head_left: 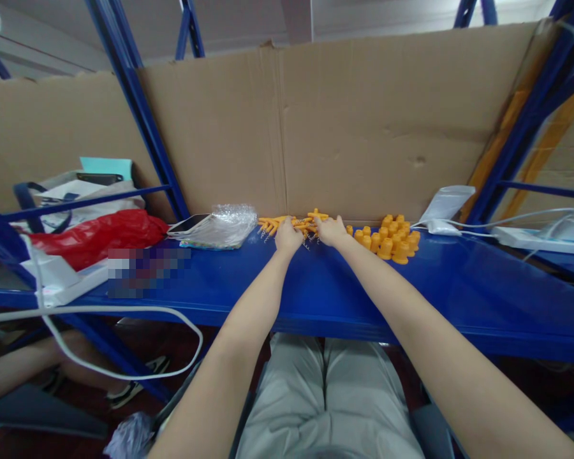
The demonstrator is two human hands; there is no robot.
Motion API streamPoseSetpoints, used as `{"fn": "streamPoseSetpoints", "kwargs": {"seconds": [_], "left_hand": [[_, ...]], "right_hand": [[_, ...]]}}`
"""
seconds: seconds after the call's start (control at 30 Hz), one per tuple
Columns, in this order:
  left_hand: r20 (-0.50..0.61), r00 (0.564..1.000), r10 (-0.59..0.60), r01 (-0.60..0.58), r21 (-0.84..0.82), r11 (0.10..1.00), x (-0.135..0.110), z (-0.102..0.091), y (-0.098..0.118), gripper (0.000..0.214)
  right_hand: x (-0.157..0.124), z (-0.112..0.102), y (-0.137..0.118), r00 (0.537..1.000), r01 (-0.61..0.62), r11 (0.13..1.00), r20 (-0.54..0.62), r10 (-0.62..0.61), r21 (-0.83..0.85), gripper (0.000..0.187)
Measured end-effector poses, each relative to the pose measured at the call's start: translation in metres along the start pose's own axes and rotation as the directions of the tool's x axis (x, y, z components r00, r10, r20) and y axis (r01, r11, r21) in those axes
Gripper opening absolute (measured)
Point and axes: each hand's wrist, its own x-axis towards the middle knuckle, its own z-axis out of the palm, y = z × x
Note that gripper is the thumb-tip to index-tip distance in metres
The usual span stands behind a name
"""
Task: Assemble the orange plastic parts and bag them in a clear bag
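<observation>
1. Here, mid-frame, resting left hand [289, 237] and right hand [332, 231] among orange corkscrews [273, 223], bunched on the blue shelf [325, 287]; unable to make out, from distance and overlap, whether pinching any.
2. Could snag one corkscrew on another if lifting, from lying so close together; could also scratch skin, from gripping near a sharp end.
3. Right of centre, near the right hand, could topple orange caps [386, 247] through a careless sideways sweep.

Cardbd. panel [363, 127]: upper ctr. of frame. Red plastic bag [105, 237]: mid-left. Clear plastic pkt. [227, 228]: L of ctr. Wht. cable [100, 309]: lower L. Wht. strip [530, 239]: far R edge.
</observation>
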Motion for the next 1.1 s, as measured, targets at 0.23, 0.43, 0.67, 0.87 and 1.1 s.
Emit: {"fn": "streamPoseSetpoints", "kwargs": {"seconds": [0.23,0.43,0.67,0.87,1.1], "left_hand": [[0.068,0.998,0.014,-0.018,0.047,0.999,0.000,0.003,-0.003,0.044],[0.073,0.997,0.035,-0.040,0.062,0.997,0.000,0.004,0.000,0.046],[0.062,0.995,0.075,-0.086,0.197,0.977,-0.010,-0.005,0.009,0.043],[0.034,0.997,0.063,-0.071,0.362,0.929,-0.010,-0.017,0.016,0.053],[-0.067,0.996,-0.063,0.086,0.418,0.904,-0.001,-0.039,-0.019,0.073]], "right_hand": [[-0.005,0.000,0.003,0.998,-0.036,0.999,0.048,0.035,0.016,0.051],[-0.016,-0.003,0.008,0.997,-0.042,0.999,0.058,0.042,0.004,0.050],[-0.039,-0.012,0.023,0.999,0.051,0.998,-0.002,-0.051,-0.025,0.045],[-0.069,-0.008,0.035,0.983,0.101,0.994,-0.153,-0.105,-0.032,0.036],[-0.080,-0.011,0.042,0.962,0.092,0.990,-0.266,-0.061,0.105,0.036]]}}
